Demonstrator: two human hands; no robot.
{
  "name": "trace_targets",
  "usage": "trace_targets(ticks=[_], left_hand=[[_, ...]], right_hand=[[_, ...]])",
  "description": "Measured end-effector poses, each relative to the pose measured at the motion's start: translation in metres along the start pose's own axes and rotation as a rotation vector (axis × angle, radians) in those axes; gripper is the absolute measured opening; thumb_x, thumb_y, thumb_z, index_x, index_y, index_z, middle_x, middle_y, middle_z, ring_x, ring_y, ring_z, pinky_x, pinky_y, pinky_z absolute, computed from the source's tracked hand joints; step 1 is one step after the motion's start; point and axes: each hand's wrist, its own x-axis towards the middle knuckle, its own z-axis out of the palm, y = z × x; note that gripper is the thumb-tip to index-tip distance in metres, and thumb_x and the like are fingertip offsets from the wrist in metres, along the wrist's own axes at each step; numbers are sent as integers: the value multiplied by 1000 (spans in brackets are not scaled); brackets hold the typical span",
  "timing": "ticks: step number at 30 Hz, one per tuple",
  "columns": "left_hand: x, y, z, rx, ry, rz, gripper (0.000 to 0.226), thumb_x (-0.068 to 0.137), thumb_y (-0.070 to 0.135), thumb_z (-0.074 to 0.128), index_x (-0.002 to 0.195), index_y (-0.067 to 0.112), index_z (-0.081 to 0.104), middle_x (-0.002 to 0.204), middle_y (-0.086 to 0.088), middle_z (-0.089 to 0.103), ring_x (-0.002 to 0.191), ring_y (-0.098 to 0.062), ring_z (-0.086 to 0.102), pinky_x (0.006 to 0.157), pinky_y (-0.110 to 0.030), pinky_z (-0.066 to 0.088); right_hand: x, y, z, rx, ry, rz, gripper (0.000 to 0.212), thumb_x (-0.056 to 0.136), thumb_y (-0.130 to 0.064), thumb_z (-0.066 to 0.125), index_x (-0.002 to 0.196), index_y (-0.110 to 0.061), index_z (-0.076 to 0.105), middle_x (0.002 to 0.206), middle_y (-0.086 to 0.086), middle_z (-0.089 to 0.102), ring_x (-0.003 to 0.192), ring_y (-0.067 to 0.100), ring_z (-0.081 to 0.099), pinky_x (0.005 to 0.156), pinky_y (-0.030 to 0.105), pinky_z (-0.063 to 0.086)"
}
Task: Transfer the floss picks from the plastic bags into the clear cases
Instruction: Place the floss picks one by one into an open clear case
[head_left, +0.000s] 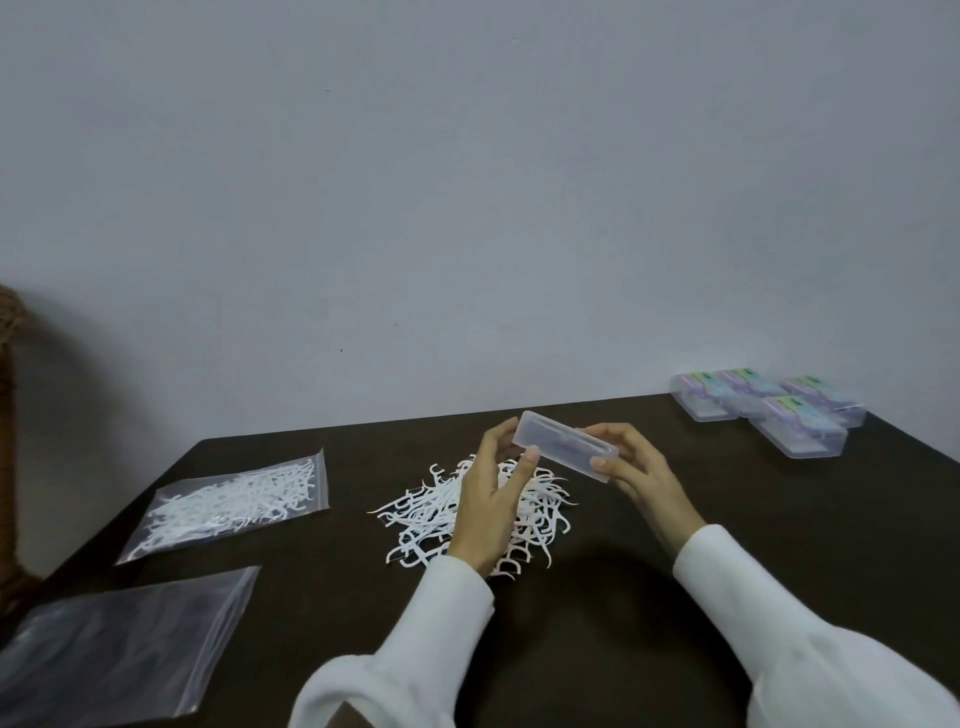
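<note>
Holding a clear case up above the loose pile of picks at centre frame: left hand pinches its left end, thumb on the near edge, fingers curled behind; right hand grips the right end the same way. Can't tell if the lid is latched or cracked open; the case looks empty or nearly so. Full bag lies flat at left of centre, well apart from the pile; an empty bag sits lower left. Four cases with coloured labels cluster at right near the table's far edge, probably done. Handling guess: case is light, thin, stiff plastic and smooth, so it could slip or twist; end grips are right, and prying at the long seam should pop it. Picks are tiny, light and springy, with hooked heads that tangle, so take a small bunch by the handles, align them, then drop them in. Grabbing a fistful likely drags stragglers off the pile.
</note>
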Motion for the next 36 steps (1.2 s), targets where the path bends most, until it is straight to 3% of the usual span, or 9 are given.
trace_targets(ticks=[3, 7, 12, 15, 18, 20, 25, 31, 36], left_hand=[[-1, 2, 2, -9, 43, 43, 42, 90, 33, 59, 129, 27, 45, 130, 10, 48, 117, -3, 51, 96, -24, 47], [-3, -2, 5, 204, 63, 244, 52, 86, 34, 65, 130, 34, 36, 132, 12, 37, 121, 4, 42, 95, -8, 39], [-7, -2, 11, 280, 104, 389, 62, 78, 37, 73, 130, 29, 39, 127, 9, 44, 117, -4, 47, 94, -8, 40], [-9, 0, 15, 378, 125, 489, 57, 81, 30, 73, 128, 30, 39, 123, 11, 46, 113, -4, 47, 92, -15, 43], [-11, 0, 17, 430, 93, 554, 65, 77, 14, 76, 128, 27, 39, 123, 9, 49, 112, -3, 46, 96, -14, 40], [-11, 2, 18, 429, 58, 563, 65, 77, 14, 76, 129, 25, 38, 124, 5, 51, 114, 0, 46, 98, -11, 37], [-5, 0, 7, 459, 92, 554, 58, 80, 15, 73, 128, 23, 42, 124, 2, 53, 116, -4, 48, 101, -11, 35], [4, -6, -18, 400, -18, 326, 69, 75, 27, 78, 130, 44, 39, 131, 23, 45, 122, 9, 40, 101, -5, 29], [3, -7, -21, 435, 3, 353, 50, 75, 21, 78, 120, 31, 60, 118, 15, 62, 111, 4, 52, 100, -19, 41]], right_hand=[[-1, 2, 4, -82, -37, 19, 18, 85, -25, 64, 102, -29, 59, 115, -14, 57, 114, 8, 52, 100, 31, 39], [-2, -1, 8, -106, -90, 31, 16, 90, -33, 54, 105, -33, 59, 114, -16, 58, 114, 6, 52, 97, 27, 43], [-6, -13, 8, -28, -141, 2, 54, 63, -56, 60, 112, -34, 55, 113, -17, 58, 106, 3, 58, 84, 18, 50], [-12, -11, 13, -35, -119, -17, 61, 60, -38, 81, 113, -33, 51, 112, -15, 57, 106, 5, 57, 78, 17, 52], [-12, -6, 15, -114, 0, -77, 44, 76, -9, 72, 105, -33, 50, 111, -10, 54, 108, 9, 52, 73, 14, 51], [-10, -7, 10, -142, 35, -131, 39, 78, -7, 69, 102, -32, 51, 109, -12, 55, 105, 6, 53, 72, 10, 48], [-5, -9, -8, -200, 19, -191, 39, 74, -16, 75, 106, -29, 55, 111, -13, 60, 108, 8, 55, 90, 26, 47], [-6, -15, -17, -208, -60, -184, 40, 73, -3, 72, 105, -24, 58, 106, -13, 63, 104, 1, 57, 87, 22, 50], [-5, -12, -16, -320, -118, -171, 40, 75, -6, 72, 104, -29, 58, 105, -20, 63, 107, -5, 53, 92, 19, 43]])
